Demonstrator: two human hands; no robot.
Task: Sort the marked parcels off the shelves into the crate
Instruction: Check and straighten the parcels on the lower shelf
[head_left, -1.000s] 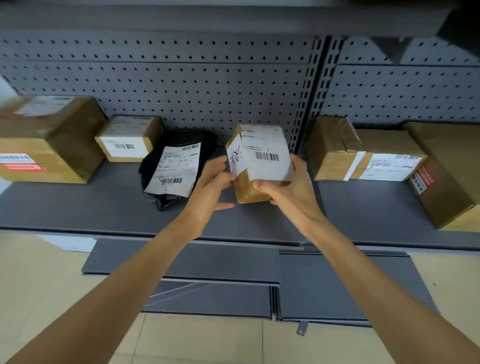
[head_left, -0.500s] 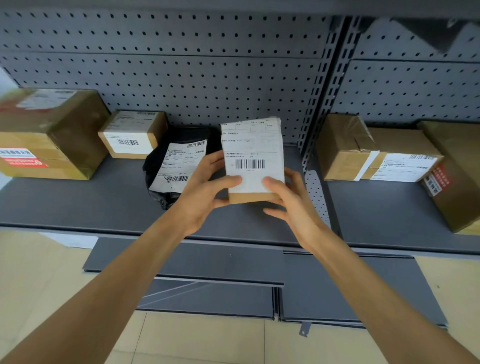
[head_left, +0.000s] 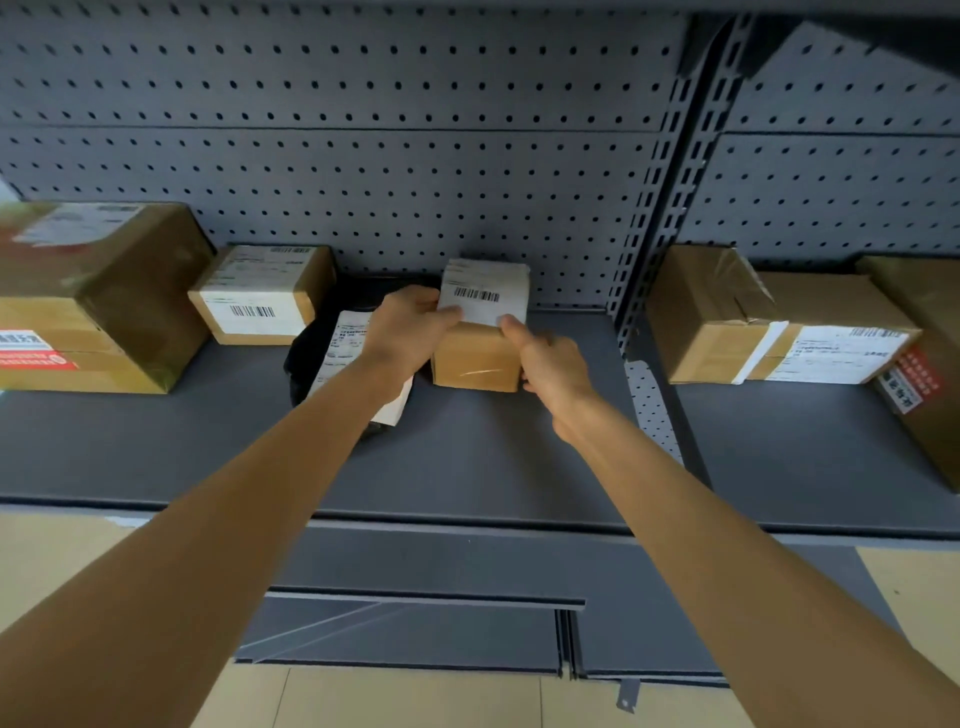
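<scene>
A small cardboard parcel (head_left: 475, 358) with a white barcode label on top rests on the grey shelf (head_left: 467, 457), near the pegboard back. My left hand (head_left: 405, 338) grips its left side, thumb on the label. My right hand (head_left: 550, 364) holds its right side, fingertips at the label's edge. A black bag parcel (head_left: 311, 353) with a white label lies just left, partly hidden by my left forearm. No crate is in view.
On the left stand a small labelled box (head_left: 260, 296) and a large box (head_left: 98, 296) with a red sticker. Right of the shelf upright (head_left: 654, 208) sit a taped box (head_left: 769, 322) and another box (head_left: 930, 364). A lower shelf (head_left: 415, 623) shows below.
The parcel, held up and turned in both hands before, has gone forward and down onto the shelf by the black bag. Both hands stay on it.
</scene>
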